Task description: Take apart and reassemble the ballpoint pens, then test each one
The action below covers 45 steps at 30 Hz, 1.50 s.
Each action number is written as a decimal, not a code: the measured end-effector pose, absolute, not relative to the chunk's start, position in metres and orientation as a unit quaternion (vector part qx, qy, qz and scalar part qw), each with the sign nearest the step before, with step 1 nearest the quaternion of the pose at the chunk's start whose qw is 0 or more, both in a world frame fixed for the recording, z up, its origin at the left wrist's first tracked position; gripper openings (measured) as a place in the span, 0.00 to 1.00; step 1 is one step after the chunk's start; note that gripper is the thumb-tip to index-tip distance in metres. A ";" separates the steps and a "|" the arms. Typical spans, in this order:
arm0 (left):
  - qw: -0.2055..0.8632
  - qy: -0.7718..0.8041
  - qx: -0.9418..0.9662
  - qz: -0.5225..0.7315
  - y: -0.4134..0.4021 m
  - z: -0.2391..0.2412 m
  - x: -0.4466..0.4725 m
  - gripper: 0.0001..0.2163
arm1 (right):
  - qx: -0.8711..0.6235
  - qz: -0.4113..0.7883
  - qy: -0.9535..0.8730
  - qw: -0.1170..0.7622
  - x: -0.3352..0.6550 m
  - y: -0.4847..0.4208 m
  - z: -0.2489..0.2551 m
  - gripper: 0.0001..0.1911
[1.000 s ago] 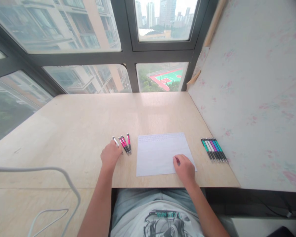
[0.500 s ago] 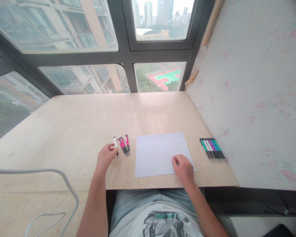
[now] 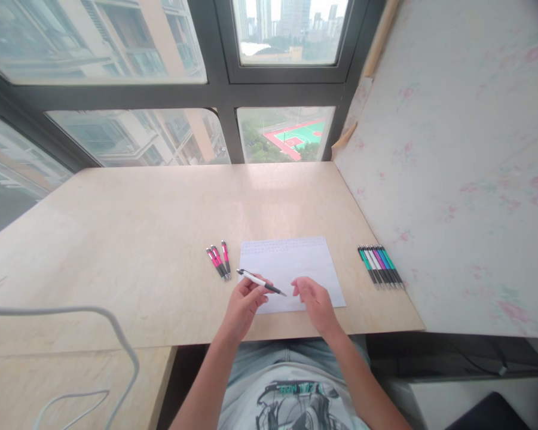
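Head view: The left hand (image 3: 245, 301) pinches the white pen (image 3: 252, 277) between thumb and fingers, over the paper (image 3: 291, 260). The pen is tilted, tip toward the right hand (image 3: 316, 303). The right hand is loosely curled near the tip; whether its fingertips meet cannot be told. Three pink pens (image 3: 216, 258) lie left of the paper on the table (image 3: 161, 221); a pen row (image 3: 380, 266) lies right.
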<state>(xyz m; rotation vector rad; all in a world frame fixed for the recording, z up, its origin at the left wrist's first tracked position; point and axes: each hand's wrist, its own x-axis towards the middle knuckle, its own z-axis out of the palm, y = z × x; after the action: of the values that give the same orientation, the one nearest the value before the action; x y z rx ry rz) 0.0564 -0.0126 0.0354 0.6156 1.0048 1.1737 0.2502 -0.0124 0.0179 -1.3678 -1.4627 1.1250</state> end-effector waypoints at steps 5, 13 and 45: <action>0.677 0.441 0.264 0.527 -0.020 0.030 0.085 0.12 | -0.510 0.526 -0.552 0.399 0.242 -0.017 0.026 0.23; 0.628 0.486 0.356 0.493 -0.023 0.024 0.078 0.11 | -0.539 0.525 -0.514 0.412 0.253 -0.017 0.023 0.21; 0.626 0.484 0.309 0.527 -0.025 0.019 0.091 0.15 | -0.582 0.503 -0.478 0.424 0.247 -0.018 0.014 0.29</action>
<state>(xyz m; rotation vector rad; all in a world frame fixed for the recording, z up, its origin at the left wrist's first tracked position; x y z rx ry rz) 0.0914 -0.0251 0.0195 0.7084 1.1097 1.2093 0.2472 -0.0176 0.0138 -1.4563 -1.1946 1.2578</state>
